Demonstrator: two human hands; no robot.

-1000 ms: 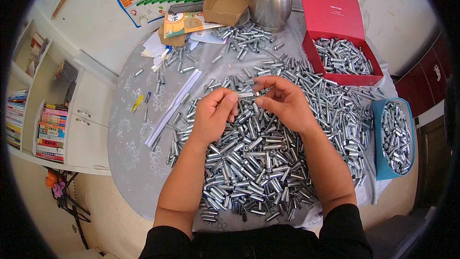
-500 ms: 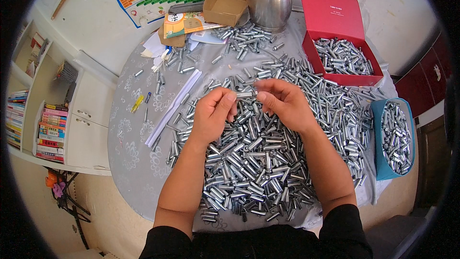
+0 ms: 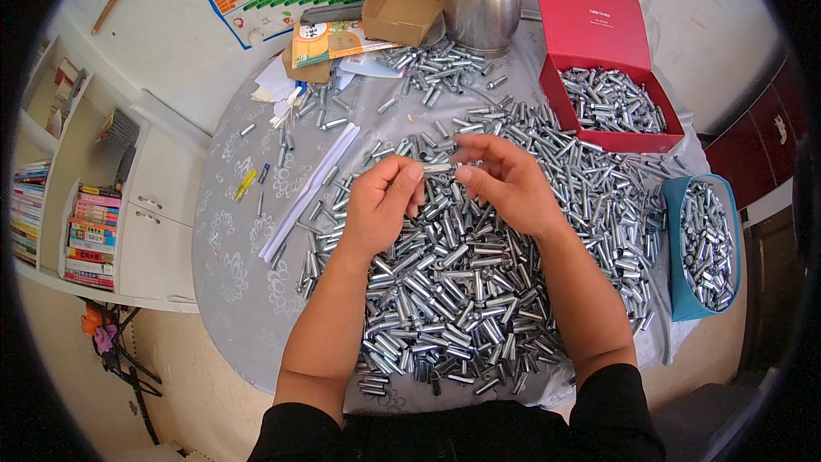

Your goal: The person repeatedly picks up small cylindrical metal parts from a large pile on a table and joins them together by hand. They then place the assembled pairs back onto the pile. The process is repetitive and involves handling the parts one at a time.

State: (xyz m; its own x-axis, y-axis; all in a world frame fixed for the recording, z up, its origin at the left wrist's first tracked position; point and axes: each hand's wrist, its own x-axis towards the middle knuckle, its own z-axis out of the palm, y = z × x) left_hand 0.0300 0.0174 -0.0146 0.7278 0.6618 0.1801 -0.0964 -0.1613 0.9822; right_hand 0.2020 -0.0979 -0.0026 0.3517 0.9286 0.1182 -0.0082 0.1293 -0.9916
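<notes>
While I look down through the head camera from my distant post, I find a yellow item [image 3: 245, 185] well left of the fingers of the left hand [image 3: 376, 205]. Nearer those fingers, a long white paper strip [image 3: 310, 192] lies slantwise. The left forearm [image 3: 325, 316] angles up and inward, and I see the hand back-up, its thumb and forefinger pinching one end of a metal sleeve [image 3: 440, 168]. The sleeve lies nearly level between the two hands, above a heap of metal pieces [image 3: 479, 282] spread below the fingertips. At its other end the right hand [image 3: 517, 188] arches, thumb pointing left beside the sleeve; its fingertips blur, so I cannot tell whether they grip. The right forearm [image 3: 590, 299] leans inward too. Beyond the right fingers, up and right, stands an open red box [image 3: 629, 142] of metal pieces; farther right and lower, a filled blue bin [image 3: 682, 278].
</notes>
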